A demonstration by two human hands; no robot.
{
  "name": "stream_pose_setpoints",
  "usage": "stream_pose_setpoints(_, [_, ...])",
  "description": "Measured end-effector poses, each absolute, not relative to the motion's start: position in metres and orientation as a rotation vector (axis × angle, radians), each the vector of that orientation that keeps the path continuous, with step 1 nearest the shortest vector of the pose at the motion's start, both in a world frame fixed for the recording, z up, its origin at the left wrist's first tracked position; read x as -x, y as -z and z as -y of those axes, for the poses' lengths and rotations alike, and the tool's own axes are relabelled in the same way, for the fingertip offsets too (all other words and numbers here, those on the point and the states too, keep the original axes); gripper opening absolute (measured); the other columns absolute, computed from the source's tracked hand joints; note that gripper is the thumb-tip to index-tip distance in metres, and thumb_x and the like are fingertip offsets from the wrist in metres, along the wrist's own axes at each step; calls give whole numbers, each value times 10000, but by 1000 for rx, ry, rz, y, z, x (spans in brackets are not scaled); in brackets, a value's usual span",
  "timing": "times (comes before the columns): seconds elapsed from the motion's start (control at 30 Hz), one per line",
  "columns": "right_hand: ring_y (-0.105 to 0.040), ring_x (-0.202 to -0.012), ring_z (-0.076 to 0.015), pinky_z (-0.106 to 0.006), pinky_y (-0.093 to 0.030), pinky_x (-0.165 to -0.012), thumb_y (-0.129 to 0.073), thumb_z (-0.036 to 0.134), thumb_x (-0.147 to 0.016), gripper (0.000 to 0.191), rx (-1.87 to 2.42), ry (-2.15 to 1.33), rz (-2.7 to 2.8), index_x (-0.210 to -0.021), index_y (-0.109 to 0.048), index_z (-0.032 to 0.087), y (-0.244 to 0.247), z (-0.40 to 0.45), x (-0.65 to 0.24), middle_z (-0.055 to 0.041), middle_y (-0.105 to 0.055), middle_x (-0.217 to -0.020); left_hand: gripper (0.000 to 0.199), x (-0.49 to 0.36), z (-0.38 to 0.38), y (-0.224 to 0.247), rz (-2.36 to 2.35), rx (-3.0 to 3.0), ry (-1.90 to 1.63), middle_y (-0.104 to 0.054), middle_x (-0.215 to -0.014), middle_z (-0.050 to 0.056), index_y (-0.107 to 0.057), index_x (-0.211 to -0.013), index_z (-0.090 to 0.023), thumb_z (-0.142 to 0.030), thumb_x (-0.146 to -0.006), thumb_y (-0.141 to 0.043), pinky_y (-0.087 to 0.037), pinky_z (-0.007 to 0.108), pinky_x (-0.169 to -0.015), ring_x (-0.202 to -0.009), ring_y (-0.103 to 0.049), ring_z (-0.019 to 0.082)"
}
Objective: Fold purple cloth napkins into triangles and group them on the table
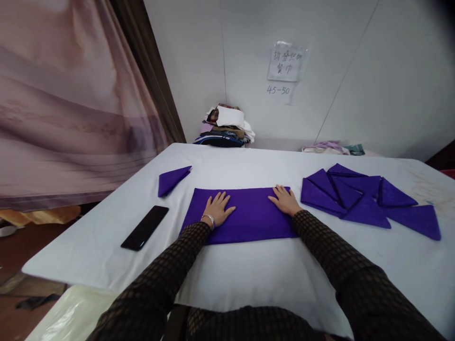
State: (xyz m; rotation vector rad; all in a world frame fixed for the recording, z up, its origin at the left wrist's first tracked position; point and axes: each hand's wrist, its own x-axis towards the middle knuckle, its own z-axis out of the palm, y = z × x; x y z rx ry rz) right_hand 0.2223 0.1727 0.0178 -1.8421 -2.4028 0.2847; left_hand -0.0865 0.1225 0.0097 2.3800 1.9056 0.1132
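The left hand (pixel 217 209) and right hand (pixel 285 201) press flat, fingers spread, gripping nothing; the purple cloth (pixel 250 218) lies beneath both, long axis running hand to hand, its right end nearer the right.

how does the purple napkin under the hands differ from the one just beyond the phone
The rectangular napkin lies wide and flat; the pointed napkin is folded much smaller. The left hand and right hand rest on the rectangular napkin, while neither touches the pointed napkin. Both are purple.
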Motion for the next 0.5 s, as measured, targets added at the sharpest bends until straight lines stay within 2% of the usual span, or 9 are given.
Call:
stream_pose_setpoints(0.1, [-149, -1393, -322, -546, -125, -1085, -263, 508, -934, 675, 1871, -248, 2374, -1414, -322, 37, -22, -162, -226, -211, -224, -1498, 672, 86, -125, -11, -1902, -2356, -116, -261, -1516, 62, -334, -1414, -239, -638, -880, -245, -139, 520, -1127, -1406, -175, 257])
stream_pose_setpoints(0.3, [-144, -1409, -232, -460, -101, -1136, -306, 575, -905, 664, 1443, -334, 2596, -1437, -325, 178, -32, -96, -191, -85, -228, -1518, 644, 85, -125, -27, -1875, -2214, -232, -296, -1494, 111, -345, -1403, -201, -597, -904, -249, -196, 545, -1098, -1388, -229, 279])
stream_pose_setpoints(0.4, [-178, -1402, -232, -442, -111, -1149, -366, 569, -885, 627, 1323, -417, 2591, -1425, -352, 250, -34, -69, -184, -34, -258, -1505, 644, 83, -103, -31, -1834, -2314, -243, -272, -1507, 69, -335, -1416, -267, -622, -885, -260, -176, 546, -1114, -1400, -187, 292])
stream_pose_setpoints(0.5, [-210, -1392, -247, -433, -113, -1158, -441, 559, -850, 606, 1379, -488, 2517, -1401, -379, 314, -36, -57, -187, 33, -290, -1488, 640, 82, -74, -22, -1752, -2435, -168, -267, -1509, 5, -330, -1410, -360, -662, -846, -309, -139, 540, -1137, -1402, -174, 298])
